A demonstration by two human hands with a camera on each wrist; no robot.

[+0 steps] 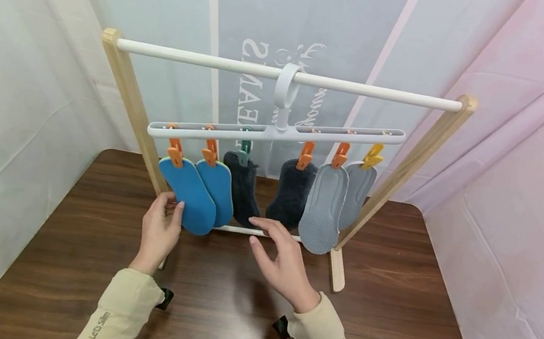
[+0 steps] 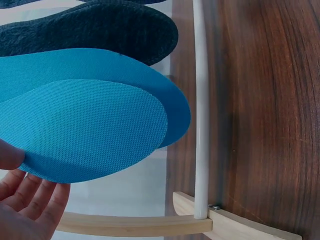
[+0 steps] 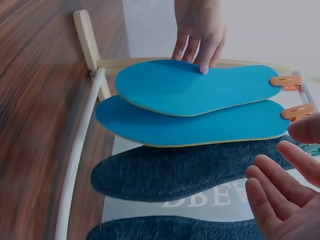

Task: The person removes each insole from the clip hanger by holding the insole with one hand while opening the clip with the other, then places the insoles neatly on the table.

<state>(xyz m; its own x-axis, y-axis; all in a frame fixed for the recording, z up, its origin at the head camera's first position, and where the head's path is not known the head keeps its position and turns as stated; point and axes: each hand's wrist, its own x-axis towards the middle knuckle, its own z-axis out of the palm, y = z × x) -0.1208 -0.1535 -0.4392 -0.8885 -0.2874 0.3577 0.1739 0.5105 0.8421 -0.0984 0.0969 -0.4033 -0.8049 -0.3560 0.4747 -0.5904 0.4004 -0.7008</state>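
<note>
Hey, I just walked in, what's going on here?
A person's left hand pinches the edge of the leftmost blue insole. The right hand holds nothing and is raised near the dark insoles. That insole, another blue one, both dark ones and two gray insoles hang by clips from a white hanger, hooked over the rod of a wooden rack.

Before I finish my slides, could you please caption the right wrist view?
Left hand pinches the upper blue insole by its edge; right hand hovers empty.
</note>
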